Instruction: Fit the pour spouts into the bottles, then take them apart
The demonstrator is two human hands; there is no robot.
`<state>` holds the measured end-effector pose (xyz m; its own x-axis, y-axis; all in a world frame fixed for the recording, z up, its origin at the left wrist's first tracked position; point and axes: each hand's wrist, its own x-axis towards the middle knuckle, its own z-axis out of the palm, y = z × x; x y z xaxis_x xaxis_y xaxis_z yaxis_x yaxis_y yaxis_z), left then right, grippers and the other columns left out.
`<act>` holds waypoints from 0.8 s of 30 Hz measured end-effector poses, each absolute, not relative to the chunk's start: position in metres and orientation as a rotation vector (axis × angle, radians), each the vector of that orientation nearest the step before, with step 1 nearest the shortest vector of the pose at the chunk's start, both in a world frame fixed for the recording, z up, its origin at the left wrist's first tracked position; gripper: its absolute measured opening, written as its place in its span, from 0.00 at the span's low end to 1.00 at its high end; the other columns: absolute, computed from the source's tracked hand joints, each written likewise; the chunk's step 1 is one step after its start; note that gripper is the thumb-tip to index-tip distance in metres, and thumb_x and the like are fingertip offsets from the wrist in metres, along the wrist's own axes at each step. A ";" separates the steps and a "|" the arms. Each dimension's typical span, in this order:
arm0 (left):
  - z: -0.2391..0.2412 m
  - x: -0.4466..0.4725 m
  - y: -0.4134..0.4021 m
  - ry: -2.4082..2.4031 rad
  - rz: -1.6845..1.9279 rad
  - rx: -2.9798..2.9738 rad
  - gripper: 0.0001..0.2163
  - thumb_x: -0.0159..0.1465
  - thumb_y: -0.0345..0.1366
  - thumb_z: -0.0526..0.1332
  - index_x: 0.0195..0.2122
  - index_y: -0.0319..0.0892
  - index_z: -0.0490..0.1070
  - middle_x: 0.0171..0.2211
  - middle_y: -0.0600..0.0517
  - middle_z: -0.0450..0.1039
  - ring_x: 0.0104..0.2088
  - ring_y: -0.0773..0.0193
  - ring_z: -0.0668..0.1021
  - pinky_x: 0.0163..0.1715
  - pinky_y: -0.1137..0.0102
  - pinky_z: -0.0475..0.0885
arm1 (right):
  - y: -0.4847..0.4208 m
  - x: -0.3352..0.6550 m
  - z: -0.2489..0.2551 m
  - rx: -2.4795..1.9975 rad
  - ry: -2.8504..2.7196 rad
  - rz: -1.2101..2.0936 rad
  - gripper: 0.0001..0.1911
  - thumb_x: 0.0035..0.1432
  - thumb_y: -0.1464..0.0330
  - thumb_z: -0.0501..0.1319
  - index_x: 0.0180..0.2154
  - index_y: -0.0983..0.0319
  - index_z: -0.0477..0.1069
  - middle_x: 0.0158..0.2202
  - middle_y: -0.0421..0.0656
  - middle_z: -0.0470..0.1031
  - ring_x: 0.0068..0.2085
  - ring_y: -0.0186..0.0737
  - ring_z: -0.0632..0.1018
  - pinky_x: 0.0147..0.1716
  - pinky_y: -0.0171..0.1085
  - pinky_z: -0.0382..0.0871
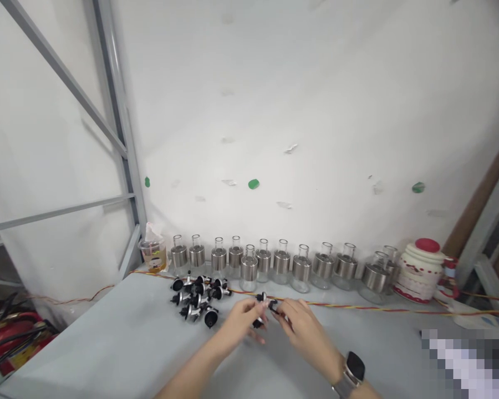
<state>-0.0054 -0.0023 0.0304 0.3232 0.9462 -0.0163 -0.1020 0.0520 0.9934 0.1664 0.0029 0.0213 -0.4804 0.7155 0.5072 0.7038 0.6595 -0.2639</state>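
Note:
My left hand point(243, 318) and my right hand point(301, 327) meet over the grey table point(120, 343), fingertips close together. Each pinches a small black and silver pourer cap; the left one point(258, 322) is under the thumb, the right one point(271, 305) at the fingertips. A pile of several like pourer caps point(197, 296) lies just left of my left hand. A row of several glass bottles with steel collars point(270, 263) stands along the wall behind. A watch is on my right wrist.
A red and yellow twisted cable point(378, 308) runs along the table before the bottles. A white and red ceramic jar point(419, 270) stands at the right, a plastic cup point(153, 254) at the left. Grey metal shelving frames both sides.

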 end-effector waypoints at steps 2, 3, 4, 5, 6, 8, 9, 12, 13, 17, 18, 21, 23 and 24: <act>0.029 -0.005 0.000 0.933 1.000 1.302 0.20 0.49 0.53 0.60 0.22 0.37 0.64 0.23 0.54 0.62 0.27 0.65 0.70 0.19 0.71 0.71 | 0.000 0.165 0.023 -1.045 -2.334 0.052 0.09 0.58 0.74 0.50 0.32 0.59 0.67 0.32 0.42 0.71 0.36 0.41 0.71 0.39 0.42 0.61; 0.027 -0.005 0.001 0.941 0.995 1.318 0.20 0.49 0.53 0.60 0.22 0.38 0.64 0.22 0.55 0.62 0.27 0.64 0.70 0.18 0.71 0.70 | -0.001 0.164 0.023 -1.017 -2.363 0.068 0.10 0.57 0.75 0.49 0.33 0.59 0.67 0.32 0.42 0.71 0.36 0.40 0.71 0.40 0.43 0.61; 0.025 -0.004 0.002 0.943 0.988 1.331 0.20 0.49 0.53 0.59 0.22 0.38 0.65 0.21 0.55 0.62 0.27 0.64 0.70 0.17 0.71 0.70 | -0.003 0.163 0.023 -0.993 -2.388 0.087 0.10 0.57 0.76 0.49 0.34 0.59 0.67 0.33 0.42 0.71 0.36 0.40 0.71 0.41 0.43 0.60; 0.023 -0.004 0.002 0.942 0.978 1.342 0.20 0.50 0.53 0.58 0.23 0.38 0.65 0.21 0.55 0.62 0.27 0.63 0.70 0.17 0.71 0.69 | -0.004 0.161 0.023 -0.979 -2.399 0.113 0.11 0.56 0.76 0.49 0.34 0.58 0.67 0.33 0.42 0.71 0.36 0.41 0.71 0.42 0.43 0.60; 0.021 -0.004 0.002 0.943 0.972 1.351 0.20 0.50 0.53 0.58 0.23 0.38 0.66 0.21 0.55 0.62 0.27 0.63 0.70 0.17 0.71 0.69 | -0.005 0.160 0.023 -0.979 -2.394 0.149 0.12 0.56 0.77 0.49 0.35 0.58 0.67 0.34 0.42 0.72 0.37 0.41 0.71 0.42 0.43 0.61; 0.018 -0.003 0.002 0.957 0.963 1.366 0.20 0.51 0.54 0.57 0.24 0.38 0.66 0.21 0.55 0.62 0.25 0.64 0.70 0.17 0.70 0.69 | -0.007 0.157 0.022 -1.004 -2.351 0.254 0.12 0.55 0.77 0.49 0.37 0.58 0.66 0.35 0.43 0.71 0.38 0.42 0.71 0.40 0.41 0.63; 0.017 -0.002 0.002 0.968 0.961 1.372 0.20 0.51 0.54 0.57 0.23 0.38 0.66 0.21 0.55 0.63 0.24 0.64 0.69 0.16 0.70 0.68 | -0.007 0.156 0.020 -1.017 -2.323 0.316 0.12 0.55 0.77 0.49 0.37 0.59 0.66 0.35 0.43 0.71 0.38 0.42 0.71 0.39 0.41 0.64; 0.017 -0.003 0.004 0.993 0.968 1.401 0.20 0.52 0.53 0.56 0.23 0.38 0.68 0.21 0.53 0.64 0.25 0.64 0.70 0.15 0.73 0.66 | -0.003 0.155 0.015 -1.020 -2.234 0.484 0.11 0.55 0.76 0.48 0.34 0.59 0.66 0.33 0.42 0.71 0.37 0.41 0.71 0.38 0.39 0.65; 0.017 -0.004 0.005 0.997 0.974 1.410 0.20 0.52 0.53 0.56 0.24 0.37 0.69 0.22 0.53 0.65 0.26 0.63 0.71 0.14 0.74 0.66 | -0.001 0.155 0.013 -1.016 -2.187 0.534 0.11 0.55 0.75 0.48 0.35 0.59 0.66 0.34 0.42 0.70 0.37 0.40 0.72 0.38 0.38 0.65; 0.020 -0.011 0.009 0.999 1.002 1.448 0.19 0.51 0.50 0.59 0.34 0.38 0.71 0.31 0.49 0.69 0.30 0.62 0.72 0.14 0.77 0.64 | 0.011 0.161 0.007 -1.030 -1.872 0.724 0.22 0.54 0.73 0.49 0.52 0.60 0.56 0.30 0.40 0.67 0.29 0.36 0.72 0.32 0.36 0.67; 0.020 -0.013 0.010 0.993 1.010 1.450 0.20 0.51 0.50 0.59 0.37 0.39 0.70 0.32 0.48 0.68 0.30 0.62 0.73 0.14 0.77 0.64 | 0.015 0.162 0.006 -1.028 -1.805 0.762 0.24 0.53 0.73 0.49 0.53 0.61 0.54 0.28 0.38 0.66 0.28 0.36 0.72 0.31 0.36 0.68; 0.020 -0.015 0.009 0.966 1.033 1.417 0.26 0.53 0.48 0.58 0.51 0.44 0.59 0.30 0.51 0.67 0.28 0.64 0.74 0.14 0.78 0.62 | 0.021 0.167 0.007 -1.023 -1.688 0.853 0.19 0.51 0.69 0.53 0.48 0.61 0.61 0.26 0.37 0.66 0.26 0.36 0.72 0.31 0.37 0.68; 0.018 -0.013 0.009 0.971 1.053 1.394 0.27 0.52 0.48 0.59 0.52 0.43 0.56 0.28 0.53 0.66 0.27 0.65 0.74 0.15 0.78 0.61 | 0.022 0.167 0.010 -1.022 -1.631 0.926 0.13 0.50 0.67 0.55 0.41 0.61 0.65 0.24 0.36 0.67 0.26 0.37 0.74 0.32 0.38 0.68; 0.017 -0.012 0.009 0.981 1.053 1.386 0.25 0.52 0.48 0.59 0.49 0.41 0.59 0.28 0.53 0.66 0.27 0.65 0.74 0.16 0.78 0.61 | 0.021 0.167 0.011 -1.018 -1.598 0.970 0.12 0.50 0.65 0.56 0.38 0.61 0.65 0.24 0.37 0.68 0.27 0.38 0.75 0.32 0.39 0.68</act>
<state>-0.0120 0.0093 0.0172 0.2663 0.9614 0.0698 0.0021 -0.0730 0.9973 0.1668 0.0213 0.0114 -0.1797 0.9357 0.3037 0.1628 0.3328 -0.9288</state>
